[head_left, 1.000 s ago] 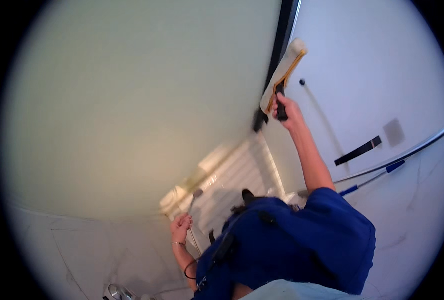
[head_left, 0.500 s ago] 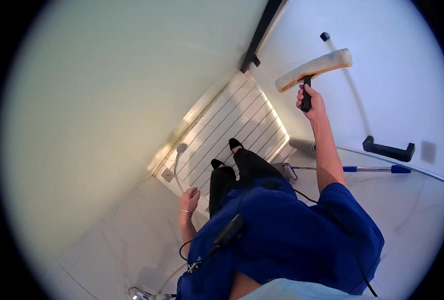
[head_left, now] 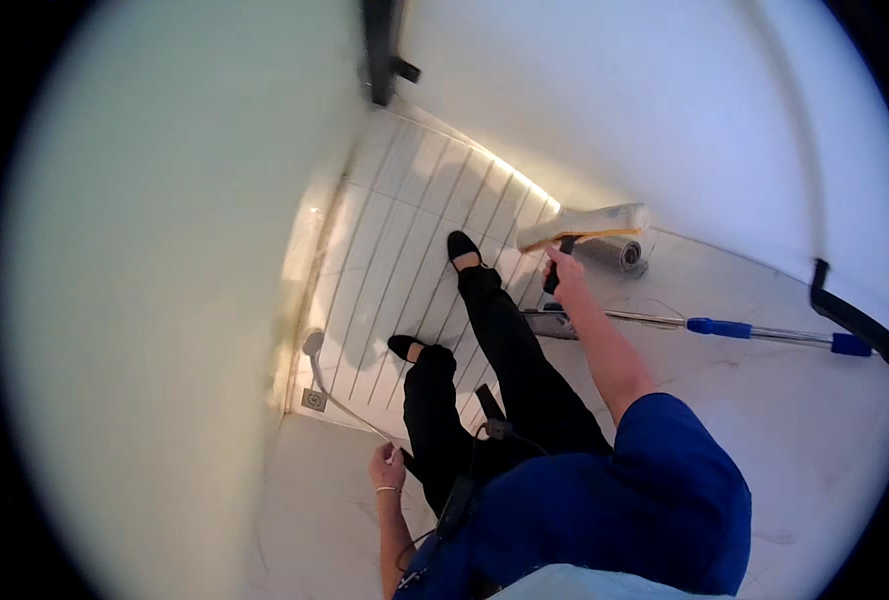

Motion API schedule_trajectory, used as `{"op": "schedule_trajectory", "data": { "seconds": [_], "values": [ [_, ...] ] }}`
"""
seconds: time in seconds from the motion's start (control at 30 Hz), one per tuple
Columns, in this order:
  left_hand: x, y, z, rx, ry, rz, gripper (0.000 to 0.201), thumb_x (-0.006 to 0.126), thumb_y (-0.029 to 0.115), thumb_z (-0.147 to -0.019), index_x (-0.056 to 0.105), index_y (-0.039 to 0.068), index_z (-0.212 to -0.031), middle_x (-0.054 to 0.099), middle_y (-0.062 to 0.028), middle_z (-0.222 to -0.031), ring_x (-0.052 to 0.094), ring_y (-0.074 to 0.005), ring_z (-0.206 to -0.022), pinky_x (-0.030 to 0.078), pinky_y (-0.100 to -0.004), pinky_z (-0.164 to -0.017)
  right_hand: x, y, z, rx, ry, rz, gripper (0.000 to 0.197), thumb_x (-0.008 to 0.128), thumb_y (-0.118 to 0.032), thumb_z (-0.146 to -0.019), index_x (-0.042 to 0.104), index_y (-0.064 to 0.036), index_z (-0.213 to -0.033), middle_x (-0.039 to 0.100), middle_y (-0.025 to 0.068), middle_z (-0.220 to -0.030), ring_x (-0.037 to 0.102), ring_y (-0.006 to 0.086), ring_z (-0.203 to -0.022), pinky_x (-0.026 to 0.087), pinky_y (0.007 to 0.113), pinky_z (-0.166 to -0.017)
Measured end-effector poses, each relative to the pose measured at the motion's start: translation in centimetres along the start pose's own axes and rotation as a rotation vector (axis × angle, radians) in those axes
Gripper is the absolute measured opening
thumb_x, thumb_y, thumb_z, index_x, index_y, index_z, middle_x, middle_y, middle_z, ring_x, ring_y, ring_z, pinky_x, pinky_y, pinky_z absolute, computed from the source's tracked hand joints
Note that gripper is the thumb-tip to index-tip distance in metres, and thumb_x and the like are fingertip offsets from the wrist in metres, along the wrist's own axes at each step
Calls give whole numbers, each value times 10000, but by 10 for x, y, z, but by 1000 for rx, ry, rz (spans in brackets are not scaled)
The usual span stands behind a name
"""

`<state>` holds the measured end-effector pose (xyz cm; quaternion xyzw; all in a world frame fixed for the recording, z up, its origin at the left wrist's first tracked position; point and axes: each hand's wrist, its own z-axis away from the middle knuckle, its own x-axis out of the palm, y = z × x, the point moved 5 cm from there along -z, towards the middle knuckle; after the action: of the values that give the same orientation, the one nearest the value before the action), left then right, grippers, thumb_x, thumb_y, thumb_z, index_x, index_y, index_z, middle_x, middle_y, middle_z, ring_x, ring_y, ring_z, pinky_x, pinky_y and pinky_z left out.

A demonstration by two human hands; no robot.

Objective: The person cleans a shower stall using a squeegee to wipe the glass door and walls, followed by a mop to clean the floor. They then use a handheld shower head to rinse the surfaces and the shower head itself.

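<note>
My right hand (head_left: 565, 276) grips the black handle of a window washer (head_left: 590, 225), a T-bar with a pale fluffy sleeve edged in yellow. The washer is held low, in front of a rolled grey mat (head_left: 620, 254), apart from the white wall panel. Down at my left side, my left hand (head_left: 387, 468) is closed with its fingers curled. A small dark piece shows beside those fingers; whether they hold it is unclear. Near that hand runs a thin hose from a shower head (head_left: 313, 343) lying on the floor.
A telescopic pole (head_left: 780, 335) with blue grips lies along the right side. Frosted glass (head_left: 175, 260) stands at left, with a black-framed edge (head_left: 380, 50) ahead. A black door handle (head_left: 855, 318) juts out at right. A square drain (head_left: 314, 400) is set by the slatted floor (head_left: 405, 230).
My right hand has lowered the window washer from the white panel toward the floor. My legs have moved apart, and the view has turned. My left hand's fingers have curled in.
</note>
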<state>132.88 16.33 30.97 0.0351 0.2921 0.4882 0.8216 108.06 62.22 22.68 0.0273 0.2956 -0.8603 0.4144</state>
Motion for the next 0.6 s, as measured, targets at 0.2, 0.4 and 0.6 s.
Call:
{"op": "schedule_trajectory", "data": {
  "seconds": [0.2, 0.4, 0.6],
  "values": [
    [67, 70, -83, 202, 50, -96, 217, 586, 117, -736, 581, 26, -932, 602, -129, -872, 578, -273, -773, 454, -351, -706, 8, 39, -139, -61, 185, -293, 249, 637, -141, -740, 443, -71, -601, 450, 51, -505, 461, 163, -422, 382, 300, -380],
    [107, 143, -211, 363, -18, 137, 157, 547, 63, -789, 578, 11, -933, 614, -105, -890, 599, -194, -793, 475, -282, -673, 9, 40, -253, -292, 356, -389, 247, 649, -113, -733, 416, -45, -681, 465, 53, -538, 466, 156, -432, 390, 310, -386],
    [137, 192, -302, 486, -59, 236, 148, 531, 38, -804, 570, -2, -941, 619, -103, -859, 594, -158, -762, 473, -260, -676, -19, 41, -322, -165, 508, -530, 245, 631, -138, -753, 437, -61, -625, 448, 60, -520, 446, 180, -429, 381, 333, -388]
  ]
}}
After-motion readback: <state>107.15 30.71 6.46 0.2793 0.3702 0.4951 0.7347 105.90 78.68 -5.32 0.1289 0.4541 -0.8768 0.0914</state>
